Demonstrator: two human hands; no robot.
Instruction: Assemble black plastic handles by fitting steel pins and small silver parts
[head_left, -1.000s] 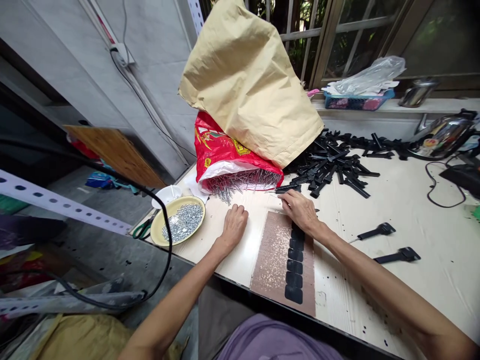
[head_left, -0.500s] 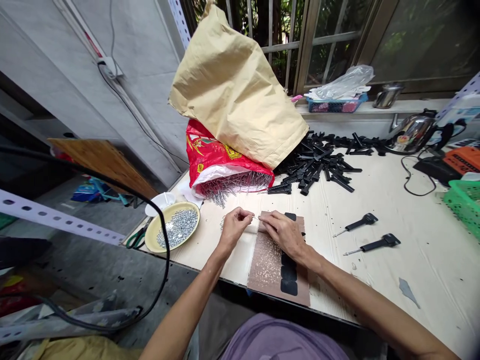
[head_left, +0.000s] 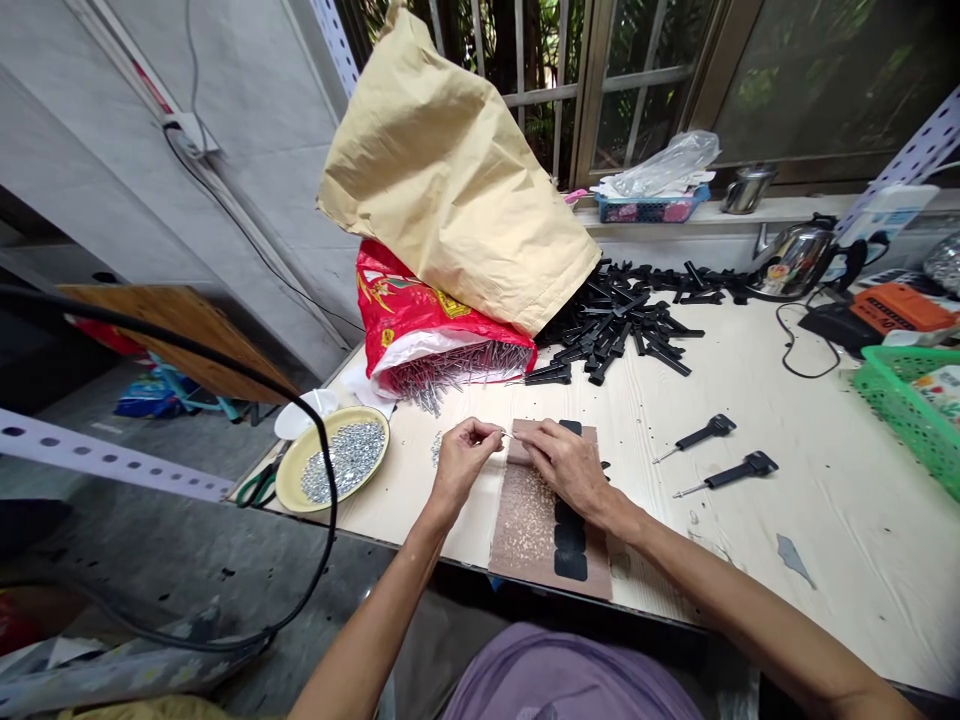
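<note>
My left hand pinches a tiny item at its fingertips, too small to make out. Facing it, my right hand grips a thin metal pin whose end points to the left fingertips. Below the right hand lies a brown board with a row of black rounded pads. A yellow bowl of small shiny metal pieces stands to the left. Behind the hands, a red bag spills many thin metal pins.
A heap of black plastic parts lies beyond the tan sack. Two black-handled pieces with metal shafts rest at right, near a green basket. A kettle stands at the back. Green-handled scissors lie by the bowl.
The view has turned slightly right, so the table's things appear shifted left. Both hands keep nearly the same pose, fingertips close together around the pin.
</note>
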